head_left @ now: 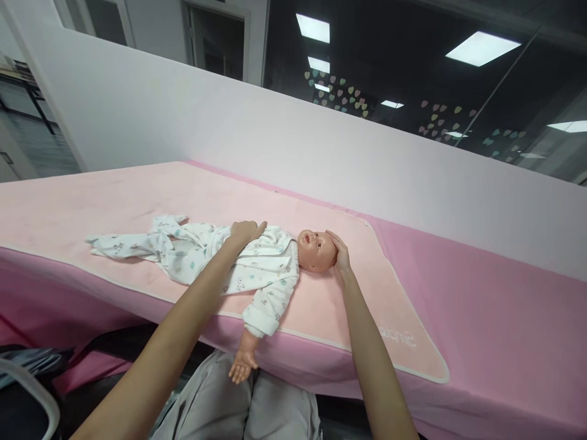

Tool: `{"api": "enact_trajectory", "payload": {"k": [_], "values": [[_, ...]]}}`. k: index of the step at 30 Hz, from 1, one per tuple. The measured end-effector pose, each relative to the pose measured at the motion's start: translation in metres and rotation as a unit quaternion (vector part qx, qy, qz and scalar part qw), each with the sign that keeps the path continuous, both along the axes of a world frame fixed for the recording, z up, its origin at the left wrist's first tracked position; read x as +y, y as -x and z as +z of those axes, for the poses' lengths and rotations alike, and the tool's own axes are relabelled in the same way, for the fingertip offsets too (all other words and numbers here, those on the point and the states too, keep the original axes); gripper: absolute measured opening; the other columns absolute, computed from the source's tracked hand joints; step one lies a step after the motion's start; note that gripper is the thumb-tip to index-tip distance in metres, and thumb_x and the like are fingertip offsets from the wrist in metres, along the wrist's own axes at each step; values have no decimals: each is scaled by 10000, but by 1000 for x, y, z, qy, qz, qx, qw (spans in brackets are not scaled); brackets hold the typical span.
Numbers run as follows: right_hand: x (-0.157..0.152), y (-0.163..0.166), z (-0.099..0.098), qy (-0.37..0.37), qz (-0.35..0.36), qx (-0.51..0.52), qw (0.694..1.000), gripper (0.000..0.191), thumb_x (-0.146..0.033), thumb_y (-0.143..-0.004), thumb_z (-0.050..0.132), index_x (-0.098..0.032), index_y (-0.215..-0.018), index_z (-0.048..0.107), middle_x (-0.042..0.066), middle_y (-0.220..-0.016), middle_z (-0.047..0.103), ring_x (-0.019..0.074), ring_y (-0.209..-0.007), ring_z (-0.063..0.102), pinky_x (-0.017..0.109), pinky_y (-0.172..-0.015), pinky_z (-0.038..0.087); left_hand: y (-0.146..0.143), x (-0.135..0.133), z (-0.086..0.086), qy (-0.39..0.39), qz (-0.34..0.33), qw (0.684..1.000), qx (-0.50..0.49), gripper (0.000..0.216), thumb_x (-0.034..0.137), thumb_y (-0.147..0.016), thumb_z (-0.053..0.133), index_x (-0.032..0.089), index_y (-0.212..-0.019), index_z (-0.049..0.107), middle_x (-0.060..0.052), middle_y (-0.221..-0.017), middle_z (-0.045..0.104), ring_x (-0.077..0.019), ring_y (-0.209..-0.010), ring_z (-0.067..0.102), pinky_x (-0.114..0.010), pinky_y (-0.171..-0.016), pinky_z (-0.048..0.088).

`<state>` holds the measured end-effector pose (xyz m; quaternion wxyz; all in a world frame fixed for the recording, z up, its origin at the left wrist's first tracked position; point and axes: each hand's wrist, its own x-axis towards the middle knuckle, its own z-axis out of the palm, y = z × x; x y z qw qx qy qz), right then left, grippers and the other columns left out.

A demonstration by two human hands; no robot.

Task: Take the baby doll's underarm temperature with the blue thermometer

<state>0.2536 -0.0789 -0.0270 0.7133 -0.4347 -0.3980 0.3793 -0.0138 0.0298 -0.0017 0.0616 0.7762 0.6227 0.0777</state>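
A baby doll (316, 250) lies on its back, its head to the right and its mouth open. It wears a white printed suit (261, 269); the empty-looking trouser end trails off to the left. One doll arm hangs over the near edge of the bed, its bare hand (244, 362) with fingers spread. My left hand (247, 231) rests on the doll's front, thumb out, the other fingers partly hidden over the far side. Cupped against the crown of the doll's head is my right hand (340, 253), fingers stretched along it.
Under the doll is a peach mat (358, 311) with a white border, laid on a pink-covered surface (495, 318). A white wall (321, 165) with dark glass above runs along the back. My knees touch the near side; a chair frame (32, 385) stands lower left.
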Motion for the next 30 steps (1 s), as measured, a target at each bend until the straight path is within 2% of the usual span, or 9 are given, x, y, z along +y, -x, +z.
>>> {"api": "enact_trajectory", "payload": {"k": [3,5,11,14,17,19,22,27,30], "values": [[0,-4,-5,18,29,51,998,427,-344,-688,588,-224,-1098,583,27,-1061,658,201,-971,610,367,-869,477,0,1,-1,-2,4,1000,3,672,534,-838,150,104,-1031,629,-175,-1062,642,-296,-1001,580,-395,-858,397],[0,-8,-11,56,7,37,998,507,-334,-694,559,-244,-1190,506,20,-994,677,197,-889,635,378,-801,501,0,2,-1,-2,5,1000,7,676,539,-836,148,107,-1035,628,-176,-1067,640,-298,-1008,578,-395,-860,396],[1,-19,-22,133,-240,-112,955,332,-284,-667,517,-143,-955,600,55,-757,668,221,-786,617,372,-771,477,1,2,-2,-7,1,1000,14,698,550,-836,116,111,-1034,622,-171,-1063,641,-302,-997,579,-400,-857,399],[-6,-18,-10,86,-303,-131,940,341,-327,-747,436,-162,-1014,571,79,-948,650,201,-916,587,355,-868,433,0,1,-2,-7,-1,1000,18,697,545,-838,113,108,-1038,619,-169,-1069,639,-299,-996,579,-395,-855,399],[-17,-7,5,-56,-353,-243,902,369,-363,-811,397,-179,-1093,548,96,-1132,587,193,-1072,521,351,-965,366,0,0,-1,-5,1,1000,16,688,544,-838,122,114,-1024,626,-168,-1064,642,-293,-986,583,-387,-853,399],[-23,3,10,-131,-311,-343,876,373,-364,-809,441,-188,-1120,549,96,-1185,566,204,-1139,479,362,-1012,323,0,0,-1,-3,2,1000,12,689,545,-838,124,113,-1026,627,-170,-1062,643,-295,-984,585,-389,-848,401],[-24,17,11,-120,-190,-403,887,348,-383,-806,466,-209,-1084,583,72,-1171,585,202,-1134,486,364,-1021,322,-1,-1,0,0,8,1000,8,683,541,-840,132,110,-1039,624,-172,-1067,641,-293,-994,583,-389,-857,396],[-15,21,5,-22,-119,-239,963,411,-471,-744,533,-189,-1034,609,57,-1147,611,203,-1057,542,349,-938,412,0,-4,2,0,2,1000,3,678,534,-847,143,97,-1053,618,-176,-1065,639,-291,-1004,576,-398,-879,377],[-12,18,3,4,-65,-133,989,478,-526,-750,490,-135,-984,634,94,-1041,662,229,-960,600,377,-870,460,0,-6,3,-2,0,1000,-5,682,532,-850,144,86,-1059,615,-186,-1061,637,-293,-1015,571,-403,-890,366]]}}
